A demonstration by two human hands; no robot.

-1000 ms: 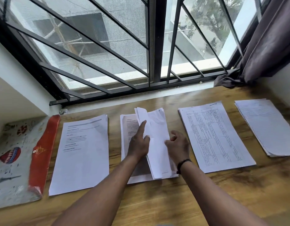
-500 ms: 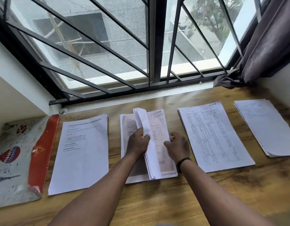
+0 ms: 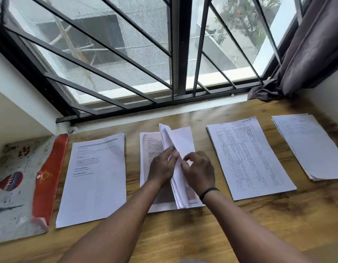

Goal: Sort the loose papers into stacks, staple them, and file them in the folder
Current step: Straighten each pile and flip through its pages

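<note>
Several paper stacks lie in a row on the wooden desk [image 3: 183,234]. The middle stack [image 3: 181,137] is fanned open like a book, with several sheets lifted. My left hand [image 3: 161,166] holds the raised sheets from the left. My right hand [image 3: 199,171] pinches the edge of a sheet on the right side. A text stack [image 3: 96,179] lies to the left, a table-printed stack [image 3: 248,160] to the right, and another stack [image 3: 310,145] at far right. The patterned folder [image 3: 22,186] with a red flap lies at far left.
A barred window [image 3: 145,54] runs along the desk's far edge. A dark curtain [image 3: 307,44] hangs at the right, its end resting on the desk corner. White walls close in both sides. No stapler is visible.
My right hand has moved left onto the lifted sheets, meeting my left hand. The printed page shown half a second ago is now covered by a blank sheet.
</note>
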